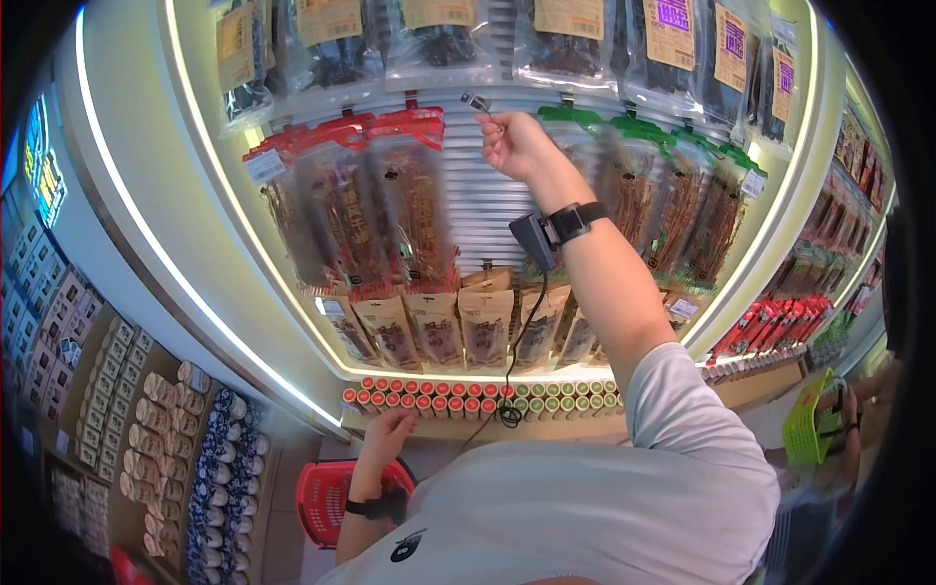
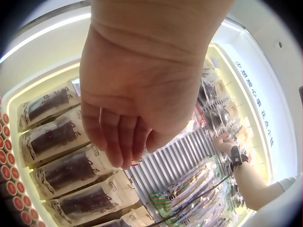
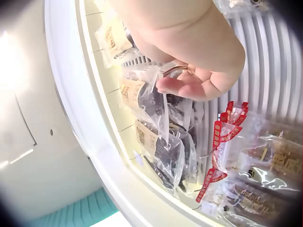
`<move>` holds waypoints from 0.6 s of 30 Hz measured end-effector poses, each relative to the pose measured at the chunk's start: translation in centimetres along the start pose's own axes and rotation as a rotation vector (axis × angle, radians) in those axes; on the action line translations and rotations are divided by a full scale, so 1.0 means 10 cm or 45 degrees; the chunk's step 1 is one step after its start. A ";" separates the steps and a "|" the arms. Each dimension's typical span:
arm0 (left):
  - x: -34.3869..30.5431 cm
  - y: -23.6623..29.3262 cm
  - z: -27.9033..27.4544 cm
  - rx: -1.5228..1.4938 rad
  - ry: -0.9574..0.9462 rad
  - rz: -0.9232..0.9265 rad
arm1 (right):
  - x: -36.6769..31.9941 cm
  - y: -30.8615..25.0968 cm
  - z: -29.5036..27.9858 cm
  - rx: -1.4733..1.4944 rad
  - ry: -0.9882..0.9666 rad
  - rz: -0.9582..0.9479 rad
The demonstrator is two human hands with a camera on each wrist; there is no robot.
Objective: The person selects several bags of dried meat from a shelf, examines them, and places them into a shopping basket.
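My right hand (image 1: 517, 146) is raised in front of the ribbed back panel (image 1: 483, 210), between the red-topped bags (image 1: 414, 205) and the green-topped bags (image 1: 629, 195). Its curled fingers pinch a thin metal display hook (image 1: 476, 100), whose bent wire (image 3: 176, 70) shows by the thumb in the right wrist view. Clear bags with dark contents (image 3: 151, 101) hang behind that hand. My left hand (image 1: 388, 436) hangs low, its fingers loosely curled and holding nothing. It is nearest to the row of red-lidded cans (image 1: 429, 402); its palm faces the left wrist camera.
Paper pouches (image 1: 439, 327) line the lower shelf inside a lit frame. A black cable (image 1: 522, 361) dangles from the right wrist device. On the floor sits a red basket (image 1: 322, 497). Blue-patterned jars (image 1: 219, 478) stand at left; another person carries a green basket (image 1: 807, 429) at right.
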State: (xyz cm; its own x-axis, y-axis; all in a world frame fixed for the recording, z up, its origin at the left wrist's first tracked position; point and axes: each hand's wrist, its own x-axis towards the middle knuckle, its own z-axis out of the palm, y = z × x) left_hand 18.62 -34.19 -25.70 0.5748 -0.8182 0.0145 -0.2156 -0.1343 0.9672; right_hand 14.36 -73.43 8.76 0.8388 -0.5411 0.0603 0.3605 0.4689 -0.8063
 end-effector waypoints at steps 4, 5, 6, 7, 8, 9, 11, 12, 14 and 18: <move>-0.04 0.02 0.02 0.020 0.003 -0.040 | 0.02 -0.02 -0.10 0.207 -0.039 0.098; -0.03 0.04 0.02 0.032 -0.003 -0.038 | 0.03 -0.04 -0.11 0.233 -0.014 0.102; -0.02 0.06 0.02 0.040 -0.008 -0.032 | 0.05 -0.07 -0.11 0.255 0.009 0.105; -0.01 0.06 0.04 0.033 -0.006 -0.028 | 0.05 -0.10 -0.12 0.246 0.007 0.106; 0.00 0.05 0.05 0.045 -0.004 -0.036 | 0.05 -0.12 -0.14 0.270 0.019 0.131; 0.01 0.04 0.06 0.057 -0.002 -0.045 | 0.06 -0.13 -0.15 0.295 0.032 0.159; 0.00 0.02 0.09 0.038 -0.021 -0.045 | 0.07 -0.15 -0.15 0.290 0.032 0.093; 0.00 0.02 0.12 0.027 -0.045 -0.045 | 0.08 -0.15 -0.16 0.292 0.033 0.021; 0.01 0.03 0.14 0.042 -0.040 -0.039 | 0.13 -0.15 -0.15 0.251 0.060 0.006; 0.06 0.01 0.16 -0.004 -0.027 -0.028 | 0.16 -0.16 -0.09 0.223 0.178 -0.041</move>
State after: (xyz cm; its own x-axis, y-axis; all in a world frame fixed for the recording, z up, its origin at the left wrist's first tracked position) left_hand 17.68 -35.60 -25.98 0.5624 -0.8268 -0.0123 -0.2008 -0.1509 0.9679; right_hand 14.75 -75.67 9.60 0.7653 -0.6436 -0.0073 0.4619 0.5571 -0.6901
